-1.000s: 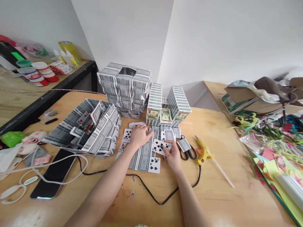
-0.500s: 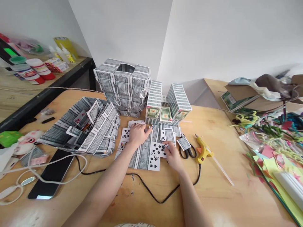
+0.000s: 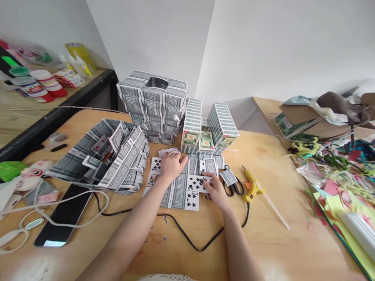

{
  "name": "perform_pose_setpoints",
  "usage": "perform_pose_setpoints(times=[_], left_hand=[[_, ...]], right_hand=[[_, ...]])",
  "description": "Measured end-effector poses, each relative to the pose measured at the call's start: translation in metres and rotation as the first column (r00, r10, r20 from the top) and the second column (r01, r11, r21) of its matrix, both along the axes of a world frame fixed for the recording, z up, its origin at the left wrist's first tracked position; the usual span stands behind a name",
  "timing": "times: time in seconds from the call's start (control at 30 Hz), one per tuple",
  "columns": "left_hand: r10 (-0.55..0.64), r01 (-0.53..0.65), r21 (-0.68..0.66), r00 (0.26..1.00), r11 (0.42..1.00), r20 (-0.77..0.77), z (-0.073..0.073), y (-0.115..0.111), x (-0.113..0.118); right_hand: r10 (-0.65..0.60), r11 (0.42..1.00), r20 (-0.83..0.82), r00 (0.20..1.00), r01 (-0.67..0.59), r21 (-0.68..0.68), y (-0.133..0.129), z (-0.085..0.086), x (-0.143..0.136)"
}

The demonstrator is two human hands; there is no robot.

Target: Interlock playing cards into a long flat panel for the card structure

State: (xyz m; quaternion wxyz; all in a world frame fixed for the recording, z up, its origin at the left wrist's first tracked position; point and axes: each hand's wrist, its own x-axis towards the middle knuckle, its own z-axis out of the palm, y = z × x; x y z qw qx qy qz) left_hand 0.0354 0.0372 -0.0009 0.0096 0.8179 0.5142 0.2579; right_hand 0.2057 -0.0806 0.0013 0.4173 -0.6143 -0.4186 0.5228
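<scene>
My left hand [image 3: 172, 167] presses down on a patch of laid-out playing cards [image 3: 179, 191], thumb apart from the other fingers; its fingertips are partly hidden. At the patch's right edge my right hand [image 3: 215, 190] holds the eight of spades [image 3: 196, 182] between thumb and fingers, with the card lying sideways. Just below it is a nine of spades [image 3: 192, 200], face up. Other cards show patterned grey backs, and a few face-up ones stick out on the left. Above my right hand lies a loose face-down card [image 3: 210, 166].
A card-built basket [image 3: 134, 156] holding loose cards stands left, with a taller card-built box [image 3: 154, 105] behind. Card boxes [image 3: 224, 125] are stacked at the back. Scissors [image 3: 238, 189], a yellow glue gun [image 3: 252, 187] with its black cord, and a phone [image 3: 63, 216] lie around.
My right hand has slid slightly right and up along the eight of spades, showing more of the card. My left hand stays on the cards.
</scene>
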Motion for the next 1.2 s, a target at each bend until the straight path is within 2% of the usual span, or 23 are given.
perform_pose_setpoints(times=[0.07, 0.13, 0.43, 0.7, 0.93, 1.1, 1.2], left_hand=[[0.005, -0.005, -0.001, 1.0, 1.0, 0.001, 0.0, 0.001, 0.0], [0.007, -0.007, -0.003, 1.0, 1.0, -0.003, 0.0, 0.001, 0.0], [0.003, -0.003, 0.03, 1.0, 1.0, -0.01, -0.004, -0.001, 0.002], [0.001, -0.001, 0.02, 1.0, 1.0, -0.001, -0.005, -0.001, 0.003], [0.001, -0.001, -0.01, 1.0, 1.0, 0.001, -0.004, -0.001, 0.002], [-0.001, 0.001, -0.02, 1.0, 1.0, 0.009, -0.003, 0.0, 0.002], [0.004, -0.003, -0.032, 1.0, 0.999, 0.023, -0.003, 0.0, 0.002]], right_hand=[[0.016, 0.999, -0.072, 0.997, -0.018, -0.027, 0.0, 0.0, 0.002], [0.026, 0.999, -0.076, 0.997, -0.029, -0.034, 0.001, -0.001, 0.004], [-0.072, 0.993, 0.096, 0.993, 0.08, -0.083, 0.01, -0.008, 0.001], [-0.08, 0.984, -0.034, 0.996, 0.073, -0.164, 0.013, -0.006, -0.011], [-0.034, 0.978, -0.031, 0.999, 0.027, -0.206, 0.01, 0.005, -0.005], [-0.139, 0.969, 0.001, 0.99, 0.136, -0.207, 0.008, 0.002, 0.001], [-0.16, 0.968, 0.004, 0.987, 0.158, -0.195, 0.009, -0.003, -0.001]])
